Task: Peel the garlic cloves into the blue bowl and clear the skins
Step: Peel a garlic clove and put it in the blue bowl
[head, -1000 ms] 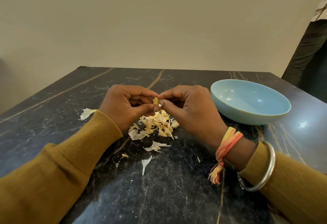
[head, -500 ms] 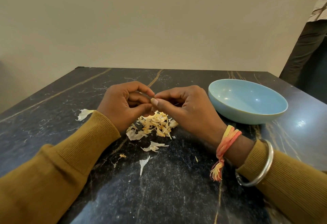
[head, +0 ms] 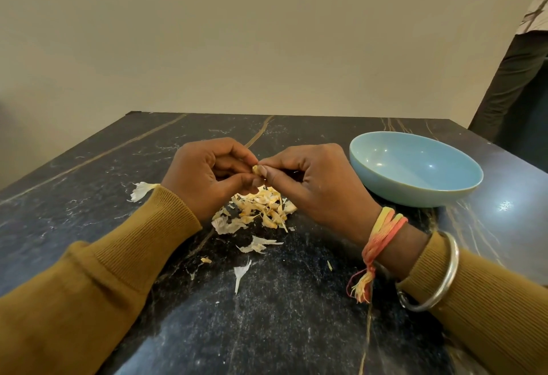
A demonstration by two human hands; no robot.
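Note:
A small yellowish garlic clove is pinched between the fingertips of both hands above the table. My left hand grips it from the left with thumb and curled fingers. My right hand pinches it from the right, thumb against the clove. Most of the clove is hidden by the fingers. Below the hands lies a heap of pale garlic skins. The blue bowl stands just right of my right hand, and its inside looks bare.
The dark marble table carries loose skin scraps: one near my left sleeve, two in front of the heap. A person in dark trousers stands at the far right, beyond the table corner.
Both hands stayed together over the heap. The clove was visible, then hidden by the fingers, and now shows again between the fingertips as the fingers work it.

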